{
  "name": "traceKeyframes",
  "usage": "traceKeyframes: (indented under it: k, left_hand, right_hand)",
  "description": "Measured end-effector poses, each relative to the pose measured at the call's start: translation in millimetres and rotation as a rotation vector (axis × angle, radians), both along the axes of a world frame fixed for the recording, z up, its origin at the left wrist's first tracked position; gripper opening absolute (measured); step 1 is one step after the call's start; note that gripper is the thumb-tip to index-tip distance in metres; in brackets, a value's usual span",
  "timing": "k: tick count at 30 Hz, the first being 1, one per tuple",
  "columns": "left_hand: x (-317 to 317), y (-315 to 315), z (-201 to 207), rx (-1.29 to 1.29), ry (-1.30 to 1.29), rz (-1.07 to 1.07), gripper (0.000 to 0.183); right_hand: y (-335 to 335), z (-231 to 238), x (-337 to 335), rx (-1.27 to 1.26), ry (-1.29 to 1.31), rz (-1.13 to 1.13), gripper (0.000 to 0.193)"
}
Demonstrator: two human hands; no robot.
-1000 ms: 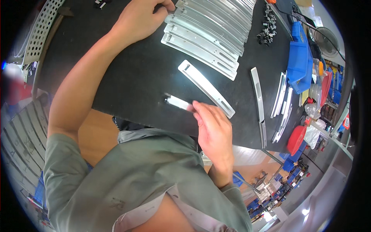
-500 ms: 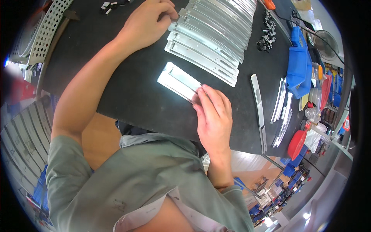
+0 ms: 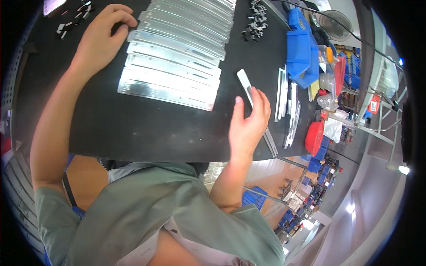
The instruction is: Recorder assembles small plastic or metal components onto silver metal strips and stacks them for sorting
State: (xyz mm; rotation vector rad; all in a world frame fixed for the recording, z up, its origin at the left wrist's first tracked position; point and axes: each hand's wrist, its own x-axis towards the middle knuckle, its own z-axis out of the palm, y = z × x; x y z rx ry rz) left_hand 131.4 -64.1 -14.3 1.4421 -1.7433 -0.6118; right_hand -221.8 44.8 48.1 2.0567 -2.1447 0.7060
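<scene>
A row of flat silver metal plates (image 3: 177, 53) lies side by side on the black work surface, with slots near their right ends. My left hand (image 3: 104, 40) rests at the row's left edge; its fingers are bent, thumb apart, with nothing seen in them. To the right of the row lies a narrow metal strip (image 3: 242, 76), slanting toward the near edge. My right hand (image 3: 249, 122) is over this strip, thumb on its left side and fingers on its right, spread apart and covering its middle. Whether the fingers touch it I cannot tell.
More thin metal strips (image 3: 282, 93) lie farther right, beside blue bins (image 3: 301, 57) and a red bowl (image 3: 314, 138). Small black clips (image 3: 256, 22) are heaped beyond the row; other small black and white pieces (image 3: 64, 29) lie at the far left. A fan (image 3: 335, 24) stands behind.
My right hand has let go of the metal plate and moved right to the narrow strip. That plate now appears laid at the row's near end. The view has shifted; my left hand stays beside the row.
</scene>
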Motion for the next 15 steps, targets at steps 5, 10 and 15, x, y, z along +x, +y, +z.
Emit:
traceKeyframes:
  k: [5,10,15]
  left_hand:
    - [-3,-1,4,-0.022,-0.029,-0.003,0.015]
    - [-10,-4,6,-0.042,-0.006,-0.019,0.015]
    - [-9,0,10,-0.013,-0.045,0.024,0.014]
  right_hand:
    - [-6,-1,-58,0.243,-0.013,-0.086,0.038]
    - [6,19,-41,0.093,-0.356,0.125,0.023]
    - [37,37,37,0.715,-0.6,0.571,0.05]
